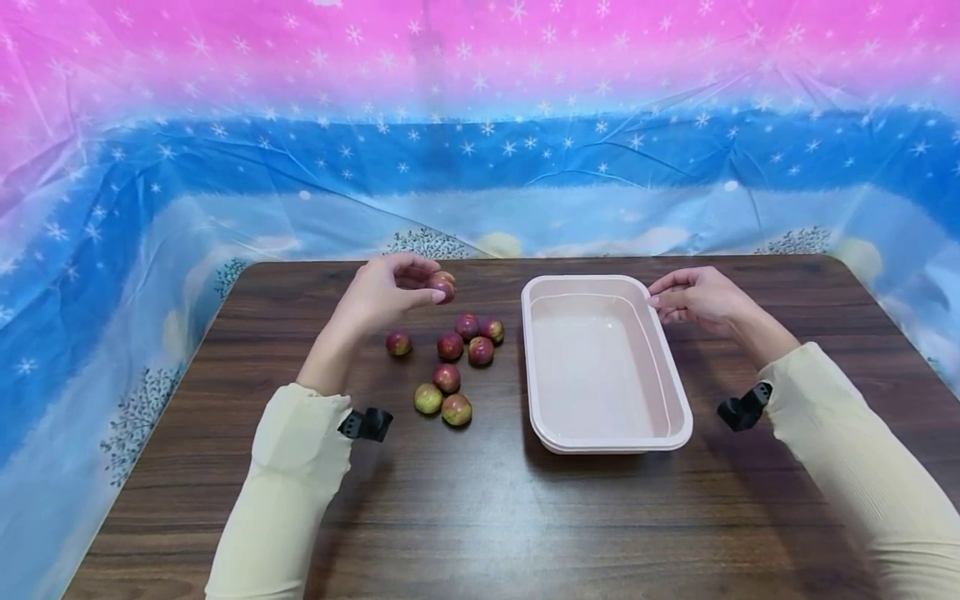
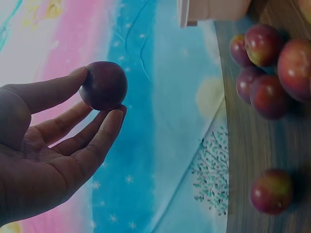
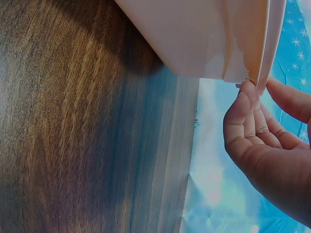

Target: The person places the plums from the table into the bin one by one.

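Note:
My left hand (image 1: 382, 292) pinches a dark red plum (image 2: 104, 86) between thumb and fingertips, held up above the table. Just below and to its right, several red and yellow-green plums (image 1: 450, 347) lie loosely grouped on the wood, with a single plum (image 1: 398, 342) apart at the left. A pale pink rectangular plastic basin (image 1: 588, 367) stands upright to the right of the fruit, and no fruit shows inside it. My right hand (image 1: 701, 298) grips the basin's rim (image 3: 265, 53) near its far right corner, thumb and fingers on either side of the edge.
The dark wooden table (image 1: 450, 517) has rounded far corners. Behind it hangs a pink and blue snowflake cloth (image 1: 480, 150), which reaches round both sides. Black straps (image 1: 742, 408) hang at both cuffs.

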